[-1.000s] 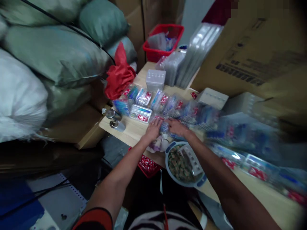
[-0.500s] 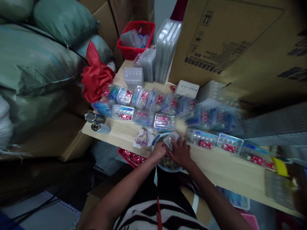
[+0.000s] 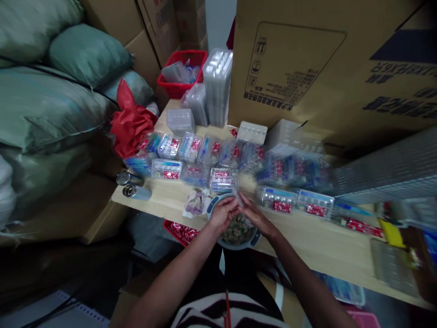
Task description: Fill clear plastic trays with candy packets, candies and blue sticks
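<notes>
My left hand (image 3: 221,214) and my right hand (image 3: 255,217) meet over a round white bowl with a blue rim (image 3: 235,246), which is filled with small green-brown pieces (image 3: 238,230). Between their fingers is a small transparent plastic piece (image 3: 241,201), blurred and partly hidden. Both hands seem to pinch it. Just beyond the bowl lies a crumpled tissue with purple marks (image 3: 195,204). Several transparent packs with red and blue contents (image 3: 218,180) are lined up on the wooden table (image 3: 314,241) in front of my hands.
Stacked transparent trays (image 3: 217,86) and a red basket (image 3: 182,73) stand at the far end. Large cardboard boxes (image 3: 290,64) rise on the right, and green sacks (image 3: 51,105) on the left. Metal cans (image 3: 133,186) lie near the table's left edge.
My hands have moved from the packs on the table to above the bowl, now closing together on the transparent piece. The view has also swung, bringing the cardboard box further into the frame.
</notes>
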{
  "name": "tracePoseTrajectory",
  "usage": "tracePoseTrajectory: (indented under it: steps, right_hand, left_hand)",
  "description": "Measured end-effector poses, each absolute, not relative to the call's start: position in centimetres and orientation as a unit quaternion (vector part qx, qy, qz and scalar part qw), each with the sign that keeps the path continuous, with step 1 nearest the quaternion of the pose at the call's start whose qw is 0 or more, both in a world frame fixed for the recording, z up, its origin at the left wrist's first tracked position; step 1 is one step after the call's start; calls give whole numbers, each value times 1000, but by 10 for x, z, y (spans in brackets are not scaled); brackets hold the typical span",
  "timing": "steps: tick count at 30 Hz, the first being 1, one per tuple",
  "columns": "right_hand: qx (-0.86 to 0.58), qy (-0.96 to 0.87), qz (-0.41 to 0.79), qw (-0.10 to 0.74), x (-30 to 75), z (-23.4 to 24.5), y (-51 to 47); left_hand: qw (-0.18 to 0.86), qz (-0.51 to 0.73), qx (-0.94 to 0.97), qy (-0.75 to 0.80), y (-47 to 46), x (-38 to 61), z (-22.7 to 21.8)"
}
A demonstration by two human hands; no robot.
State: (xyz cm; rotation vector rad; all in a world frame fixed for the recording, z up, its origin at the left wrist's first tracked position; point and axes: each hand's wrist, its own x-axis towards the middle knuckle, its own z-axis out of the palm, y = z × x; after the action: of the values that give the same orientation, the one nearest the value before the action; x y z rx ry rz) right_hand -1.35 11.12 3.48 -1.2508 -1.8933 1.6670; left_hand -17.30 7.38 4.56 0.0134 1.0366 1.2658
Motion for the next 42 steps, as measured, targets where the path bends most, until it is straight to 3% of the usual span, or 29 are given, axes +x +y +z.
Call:
tracePoseTrajectory:
  steps: [3, 6, 17, 23, 25, 27, 30, 34, 37, 42]
  right_hand:
    - [-385, -579, 686, 215, -22, 37, 108]
    - [-380, -543, 713, 228, -28, 33, 107]
    - [-447, -599, 617, 246, -36, 33, 107]
    - [-553, -782, 285, -37, -18, 21, 91]
    - [-545, -793, 266, -57, -19, 17, 85]
    - [-559, -754, 344, 1, -25, 20, 87]
    - [-523, -612, 583, 112, -43, 38, 103]
    - [-360, -445, 811, 120, -81, 73, 128]
    - [-333, -399, 846, 118, -112, 85, 129]
    - [-384, -536, 743, 110, -162, 67, 120]
  left_hand:
    - [683, 575, 1, 449, 76, -174, 55]
    - [668, 577, 17, 471, 77, -176, 59]
    - [587, 556, 167, 565, 74, -191, 62]
    - [658, 608, 120, 427, 53, -251, 75]
    - [677, 617, 105, 387, 43, -266, 77]
    - [680, 627, 95, 369, 33, -277, 78]
    - [686, 624, 98, 362, 21, -287, 77]
    - [699, 601, 107, 372, 7, -295, 75]
    - [688, 600, 93, 397, -5, -304, 72]
    - [657, 607, 56, 444, -32, -329, 67]
